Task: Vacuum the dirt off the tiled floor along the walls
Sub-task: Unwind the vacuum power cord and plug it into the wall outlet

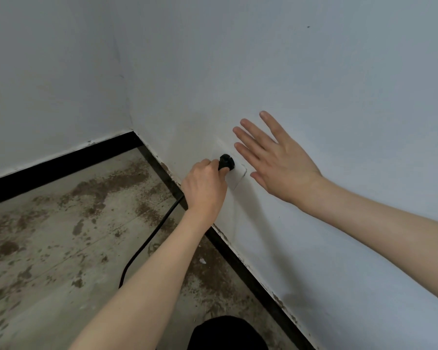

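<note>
Left hand grips the black plug right at the white wall socket, while the right hand hovers open, fingers spread, just beside it against the wall. Best bet here: a square, firm hold on the plug body, not the cord. Brown dirt lies scattered across the tiled floor below and left, thick along the black skirting.

The tiled floor is seen smeared with patches of brown dirt; a black cable is trailed across it, beside the black skirting.
</note>
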{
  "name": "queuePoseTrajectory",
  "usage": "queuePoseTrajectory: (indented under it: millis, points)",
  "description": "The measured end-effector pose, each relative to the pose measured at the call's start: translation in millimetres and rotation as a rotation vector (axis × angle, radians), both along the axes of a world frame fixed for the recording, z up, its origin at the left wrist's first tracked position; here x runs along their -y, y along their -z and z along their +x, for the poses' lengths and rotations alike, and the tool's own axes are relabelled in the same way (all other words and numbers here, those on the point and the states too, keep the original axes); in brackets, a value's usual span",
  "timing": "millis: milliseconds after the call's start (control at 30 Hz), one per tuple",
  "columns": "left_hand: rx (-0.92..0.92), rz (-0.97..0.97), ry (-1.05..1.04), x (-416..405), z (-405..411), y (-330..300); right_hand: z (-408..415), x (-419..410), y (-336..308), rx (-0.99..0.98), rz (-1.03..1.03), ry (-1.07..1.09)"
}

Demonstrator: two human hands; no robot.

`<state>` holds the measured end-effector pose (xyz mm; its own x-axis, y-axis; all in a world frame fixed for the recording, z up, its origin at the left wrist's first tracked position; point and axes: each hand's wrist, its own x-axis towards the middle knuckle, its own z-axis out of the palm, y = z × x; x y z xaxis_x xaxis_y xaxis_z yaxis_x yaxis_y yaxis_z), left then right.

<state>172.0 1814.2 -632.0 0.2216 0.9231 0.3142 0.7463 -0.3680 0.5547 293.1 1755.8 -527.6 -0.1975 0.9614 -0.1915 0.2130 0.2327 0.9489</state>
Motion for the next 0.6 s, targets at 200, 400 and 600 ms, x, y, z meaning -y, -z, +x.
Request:
queuePoseTrajectory:
  millis: [200, 400, 600]
  points:
    - [-0.050, -0.117, 0.150, -8.3, -14.8, -7.5, -11.5, 3.1, -5.3, -0.076, -0.016, 0.112]
    - [0.083, -0.367, 0.273, 3.2, -92.4, 20.4, -40.9, 12.5, 18.5, -0.524, -0.056, 0.186]
    - [0.031, -0.595, 0.241, 20.4, -189.2, 64.3, -112.8, 8.9, 77.7, -0.971, -0.244, 0.150]
